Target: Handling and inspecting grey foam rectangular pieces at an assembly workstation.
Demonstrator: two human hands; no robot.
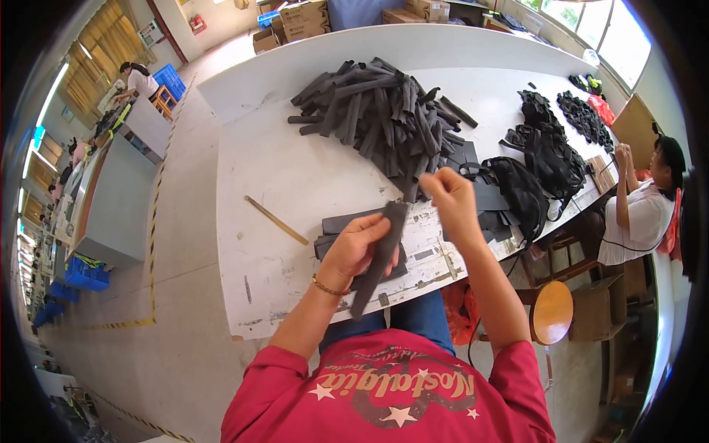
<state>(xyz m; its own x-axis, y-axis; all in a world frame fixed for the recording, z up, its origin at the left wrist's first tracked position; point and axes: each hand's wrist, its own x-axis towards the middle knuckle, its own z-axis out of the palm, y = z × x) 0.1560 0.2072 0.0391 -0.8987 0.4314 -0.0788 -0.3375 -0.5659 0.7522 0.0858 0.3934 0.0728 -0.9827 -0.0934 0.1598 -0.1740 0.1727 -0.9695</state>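
Note:
My left hand (353,249) grips a long dark grey fabric strip (379,260), thumb on top. The strip slants from beyond my fingers down toward the table's near edge. Just right of its far end, my right hand (449,198) is raised with fingers curled in a pinch; whatever they may hold is too small to make out. Under my left hand lies a stack of flat dark grey strips (341,224), partly hidden by the hand. A large heap of rolled or folded dark grey strips (380,111) rises beyond both hands.
A thin wooden stick (276,220) lies on the white table (255,170) at left. Black backpacks (517,188) and dark pieces sit at right. A seated co-worker (642,199) is at the right end, near a round wooden stool (552,313). A low white board (443,46) borders the back.

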